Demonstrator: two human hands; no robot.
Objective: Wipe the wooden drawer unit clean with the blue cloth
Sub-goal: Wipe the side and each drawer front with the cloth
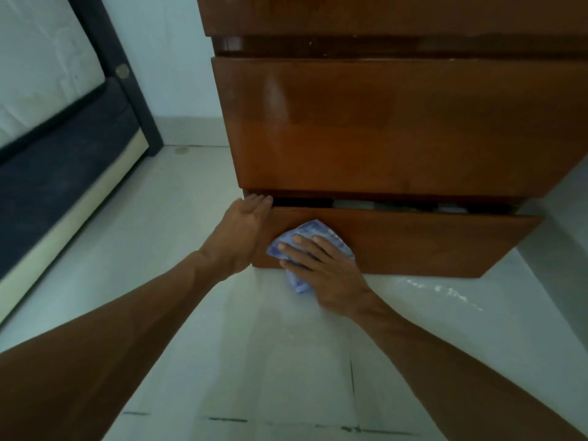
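Note:
A glossy brown wooden drawer unit (397,122) stands against the wall ahead. Its bottom drawer (413,240) is pulled out a little, leaving a dark gap above its front. My right hand (324,272) lies flat on the blue cloth (313,233) and presses it against the left part of that drawer front; a fold of the cloth hangs below my palm. My left hand (245,224) rests with straight fingers on the drawer's upper left corner, fingertips at the gap.
A bed with a white mattress (38,68) and a dark frame (63,173) runs along the left. Pale floor tiles (191,297) lie between the bed and the unit. The white wall (171,58) stands behind.

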